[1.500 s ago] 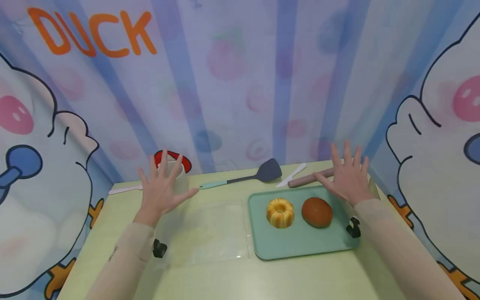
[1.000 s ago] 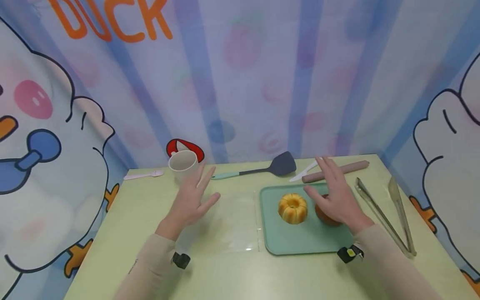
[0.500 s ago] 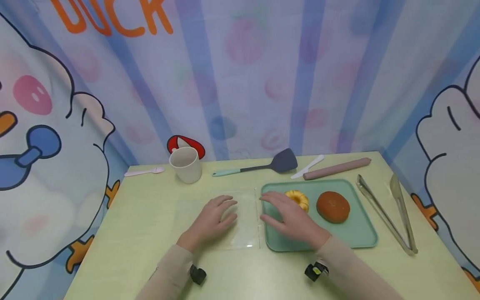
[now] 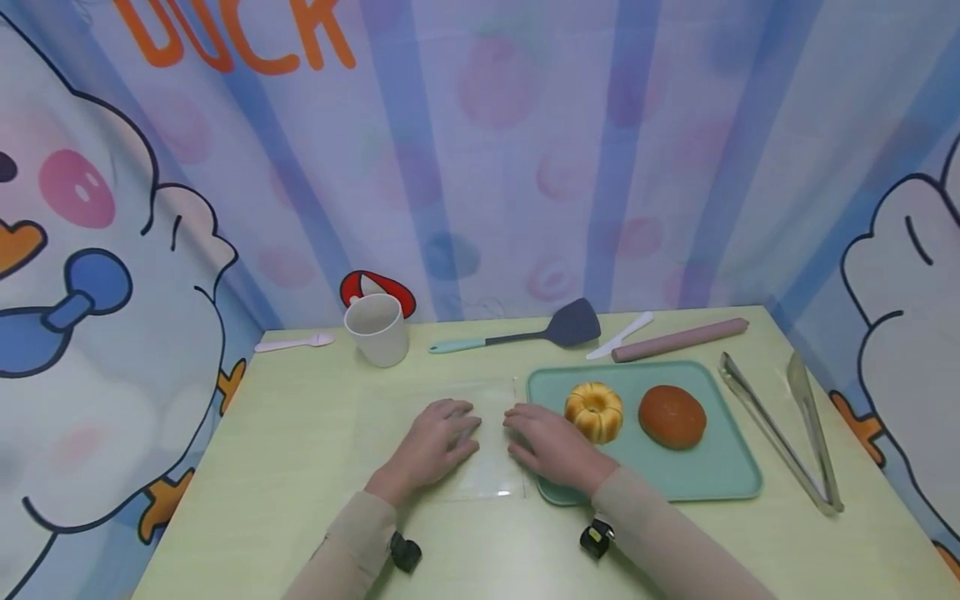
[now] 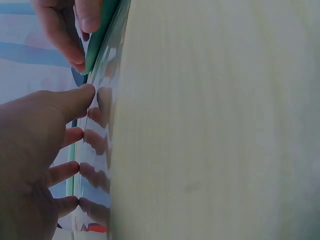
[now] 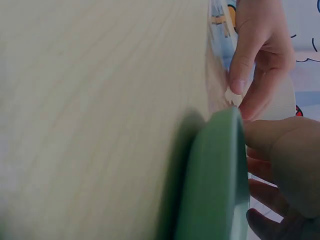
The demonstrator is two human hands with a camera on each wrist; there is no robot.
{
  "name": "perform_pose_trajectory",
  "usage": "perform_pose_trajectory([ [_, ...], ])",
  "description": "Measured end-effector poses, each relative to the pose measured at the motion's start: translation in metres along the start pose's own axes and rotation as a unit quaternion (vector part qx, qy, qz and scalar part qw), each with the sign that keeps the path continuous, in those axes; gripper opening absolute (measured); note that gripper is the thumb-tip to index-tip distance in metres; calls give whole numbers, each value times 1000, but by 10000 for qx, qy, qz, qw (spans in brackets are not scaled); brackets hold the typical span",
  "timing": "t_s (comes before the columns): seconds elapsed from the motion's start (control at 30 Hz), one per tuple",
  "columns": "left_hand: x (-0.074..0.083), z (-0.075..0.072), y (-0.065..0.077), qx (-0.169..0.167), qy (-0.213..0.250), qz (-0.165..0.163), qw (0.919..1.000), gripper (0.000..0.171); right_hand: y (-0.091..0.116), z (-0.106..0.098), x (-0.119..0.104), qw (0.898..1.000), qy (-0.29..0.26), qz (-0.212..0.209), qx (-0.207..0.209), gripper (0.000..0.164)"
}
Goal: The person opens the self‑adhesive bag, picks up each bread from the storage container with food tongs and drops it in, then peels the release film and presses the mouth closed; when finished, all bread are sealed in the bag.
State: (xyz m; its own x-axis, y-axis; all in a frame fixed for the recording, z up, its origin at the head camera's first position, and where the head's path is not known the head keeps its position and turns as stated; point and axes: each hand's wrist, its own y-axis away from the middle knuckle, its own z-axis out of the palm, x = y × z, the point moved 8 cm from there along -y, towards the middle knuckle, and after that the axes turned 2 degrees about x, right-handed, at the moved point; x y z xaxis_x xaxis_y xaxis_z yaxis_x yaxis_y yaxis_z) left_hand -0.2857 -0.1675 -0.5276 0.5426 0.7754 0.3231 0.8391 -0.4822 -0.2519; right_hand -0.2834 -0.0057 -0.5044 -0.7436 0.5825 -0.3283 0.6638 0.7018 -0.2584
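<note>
My left hand (image 4: 427, 446) rests palm down with its fingertips on a clear sheet (image 4: 390, 408) lying flat on the table. In the left wrist view those fingertips (image 5: 74, 167) meet the shiny sheet, relaxed and spread. My right hand (image 4: 558, 446) lies across the left edge of a green tray (image 4: 720, 487), fingers loosely bent and pointing toward the left hand. It holds nothing visible. On the tray, just beyond that hand, sits a yellow fluted ring cake (image 4: 581, 408), beside a round brown bun (image 4: 672, 417). The right wrist view shows the right thumb at the tray's rim (image 6: 235, 150).
Along the back stand or lie a pink spoon (image 4: 318, 340), a white mug (image 4: 384, 340), a dark-headed spatula (image 4: 573, 323), a white plastic knife (image 4: 621, 336) and a mauve rod (image 4: 678, 340). Metal tongs (image 4: 801, 387) lie spread right of the tray. A printed curtain (image 4: 495, 167) hangs behind.
Both hands have come down and inward from spread, raised positions. The left now rests on the sheet and the right at the tray's left edge. The head view has tilted down.
</note>
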Motion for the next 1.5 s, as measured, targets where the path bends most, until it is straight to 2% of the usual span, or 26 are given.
perform_pose_trajectory([
  [0.1,0,0,1,-98,-27,-54,9999,39,-1,6,2,9998,169,-27,-78,30],
  [0.27,-2,-2,1,-206,-103,-141,9996,41,0,10,4,9995,315,-82,19,24],
  [0.57,-13,0,4,-561,256,-635,9961,44,0,9,3,9989,439,-132,-65,27],
  [0.73,-15,-1,3,-434,285,-609,9968,36,-3,7,2,9988,434,-209,-116,22],
  [1.03,-16,-13,6,128,278,-382,9988,19,-5,9,4,9993,271,-188,-164,25],
  [1.2,-26,-14,10,307,602,-631,9957,19,-4,9,3,9994,146,-244,-171,28],
  [1.33,-33,-14,12,284,864,-825,9924,20,-4,7,1,9991,191,-360,-113,27],
  [1.5,-36,-14,14,71,997,-721,9924,20,-5,5,-3,9988,256,-413,-64,25],
])
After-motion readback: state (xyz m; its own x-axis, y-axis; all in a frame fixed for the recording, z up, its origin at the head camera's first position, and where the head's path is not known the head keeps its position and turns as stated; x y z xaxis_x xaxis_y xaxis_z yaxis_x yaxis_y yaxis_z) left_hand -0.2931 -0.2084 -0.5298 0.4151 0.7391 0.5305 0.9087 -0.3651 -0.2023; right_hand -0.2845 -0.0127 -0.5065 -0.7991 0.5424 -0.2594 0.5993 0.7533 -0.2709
